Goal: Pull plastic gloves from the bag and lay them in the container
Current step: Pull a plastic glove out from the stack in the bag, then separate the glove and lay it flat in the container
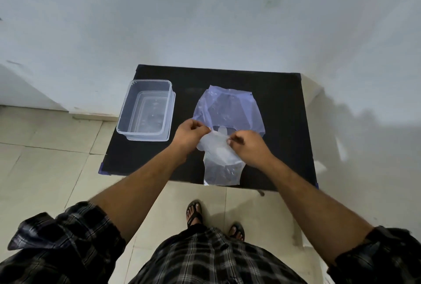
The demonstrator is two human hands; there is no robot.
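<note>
Gloves are the hard part to read here: a thin, see-through plastic glove hangs in front of the near half of the black tabletop, its lower edge reaching past the tabletop's near edge, and whether it is one sheet or several stuck together cannot be told. The left hand pinches the glove's upper left edge between thumb and fingertips, a narrow grip closed on the film. The right hand pinches the upper right edge the same way; its fingertips are partly curled under, so the exact contact is hidden. Just beyond the hands lies the bluish translucent bag, flat on the tabletop with its mouth toward the person; a pale finger-shaped tab shows at that mouth, though what remains inside is too faint to make out. To the left, well apart from the bag, stands the clear container, open at the top; glare on its floor makes its contents unclear. Both forearms come from rolled checked sleeves, which are cut off by the lower edge of the view.
</note>
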